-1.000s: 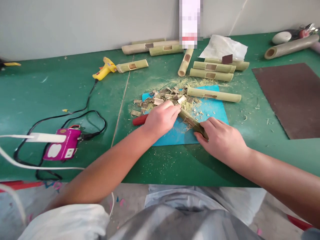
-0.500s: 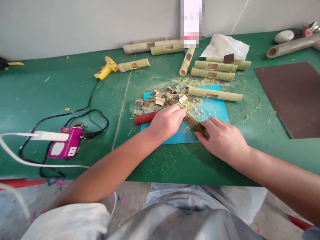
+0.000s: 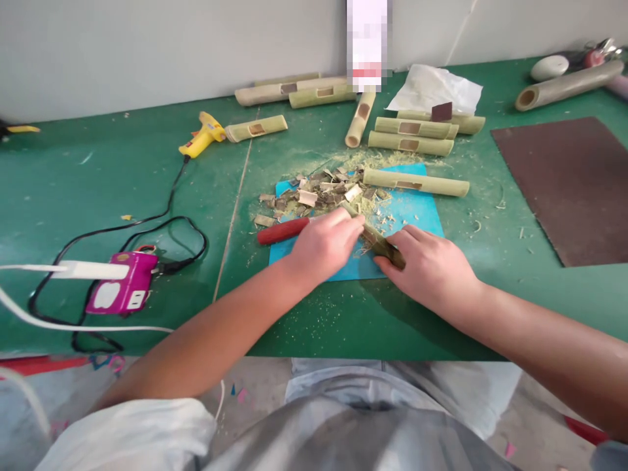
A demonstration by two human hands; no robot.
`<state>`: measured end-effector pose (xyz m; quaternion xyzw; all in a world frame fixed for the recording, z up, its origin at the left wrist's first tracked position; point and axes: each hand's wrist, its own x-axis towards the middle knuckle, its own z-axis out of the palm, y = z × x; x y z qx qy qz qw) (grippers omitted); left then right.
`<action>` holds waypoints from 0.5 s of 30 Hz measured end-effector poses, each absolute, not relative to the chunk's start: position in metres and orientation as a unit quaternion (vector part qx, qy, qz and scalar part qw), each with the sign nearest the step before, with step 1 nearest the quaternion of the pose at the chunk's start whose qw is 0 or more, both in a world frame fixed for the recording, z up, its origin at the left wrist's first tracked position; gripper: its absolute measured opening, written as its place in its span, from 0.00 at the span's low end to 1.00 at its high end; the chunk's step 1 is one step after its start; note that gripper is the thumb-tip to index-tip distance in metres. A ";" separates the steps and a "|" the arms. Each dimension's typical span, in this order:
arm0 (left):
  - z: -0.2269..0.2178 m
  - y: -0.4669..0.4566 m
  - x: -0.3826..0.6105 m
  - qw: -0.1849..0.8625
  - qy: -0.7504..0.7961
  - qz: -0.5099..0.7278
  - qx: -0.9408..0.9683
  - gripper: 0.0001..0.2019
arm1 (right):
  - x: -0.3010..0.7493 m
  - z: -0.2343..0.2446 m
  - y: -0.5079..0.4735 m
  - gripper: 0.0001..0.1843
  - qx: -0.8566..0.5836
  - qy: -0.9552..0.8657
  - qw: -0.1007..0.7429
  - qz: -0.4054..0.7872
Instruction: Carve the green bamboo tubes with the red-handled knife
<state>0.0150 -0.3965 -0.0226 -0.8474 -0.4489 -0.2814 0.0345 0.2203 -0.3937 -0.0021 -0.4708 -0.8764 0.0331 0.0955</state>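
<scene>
A short bamboo tube (image 3: 375, 241) lies slantwise over a blue sheet (image 3: 426, 216). My left hand (image 3: 326, 242) is closed round its far end, fingertips pressed on top. Lower down, my right hand (image 3: 428, 261) grips the near end, the thumb below and the fingers over it. Beside my left hand rests a tool's red handle (image 3: 283, 231); the rest of that tool is hidden behind the hand. Bamboo chips (image 3: 318, 191) and pale shavings are heaped just beyond. Another bamboo tube (image 3: 432, 184) with a cut-out window lies across the sheet's far edge.
Several notched bamboo tubes (image 3: 411, 143) lie at the back. A yellow glue gun (image 3: 203, 136) touches one; its black cord runs to a magenta power adapter (image 3: 122, 284) at left. A brown sheet (image 3: 564, 190) lies right, near a thick bamboo pipe (image 3: 569, 86).
The whole view has shifted slightly left. Both hands keep their hold on the bamboo tube, with only a slight change in their position along it.
</scene>
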 end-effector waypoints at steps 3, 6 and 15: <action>-0.023 -0.395 0.013 0.020 -0.423 -0.276 -0.863 0.15 | 0.220 -0.002 -0.394 0.11 -0.475 -0.874 0.093 0.044; -0.023 -0.396 0.012 0.033 -0.442 -0.305 -0.843 0.15 | 0.220 -0.001 -0.394 0.11 -0.489 -0.867 0.087 0.051; -0.021 -0.401 0.023 0.026 -0.437 -0.283 -0.853 0.16 | 0.220 0.003 -0.392 0.12 -0.502 -0.859 0.068 0.072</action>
